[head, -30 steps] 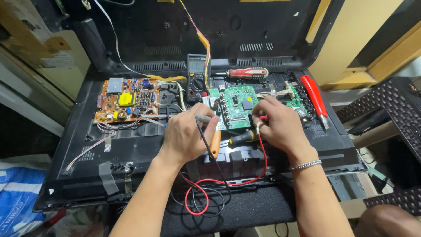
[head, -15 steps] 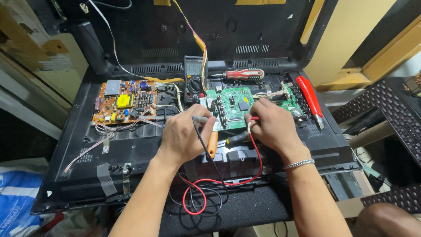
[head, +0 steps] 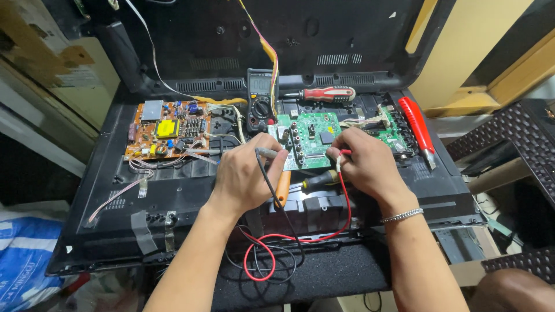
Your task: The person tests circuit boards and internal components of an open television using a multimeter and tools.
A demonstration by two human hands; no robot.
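An opened flat television lies back-side up, its black rear panel exposed. My left hand pinches a black test probe, tip resting at the left edge of the green circuit board. On the same board's lower right part, my right hand presses a red test probe. Red and black leads loop down toward me. A dark multimeter stands just behind the board. An orange-handled tool and a black-and-yellow screwdriver lie between my hands.
An orange power board sits at the left of the panel. A red-handled screwdriver lies behind the green board, a red-handled tool at the right. The detached back cover leans behind. A blue bag lies lower left.
The view has shifted slightly. Both hands stay on the green board with the probes, with only small adjustments of position.
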